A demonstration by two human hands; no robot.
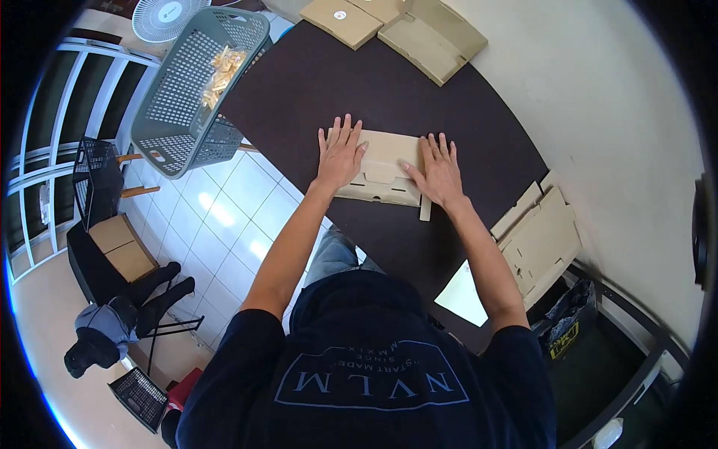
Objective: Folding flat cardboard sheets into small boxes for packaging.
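A brown cardboard box [391,149], partly folded, lies on the dark tabletop before me. Its lid panel with a tuck tab faces up, and slots show in the wall nearest me. My left hand [340,155] rests flat over its left side, fingers spread past the far edge. On the right side my right hand [438,171] presses palm down, its thumb pointing inward over the lid. A narrow cardboard flap [425,208] sticks out below the right palm. Both hands cover parts of the box's sides.
Closed boxes [342,21] and an open box [432,39] sit at the table's far edge. Flat cardboard blanks [538,241] lean at right by a paper sheet [465,294]. A grey plastic basket [168,95] holding bagged yellowish pieces stands left, near a fan [170,12].
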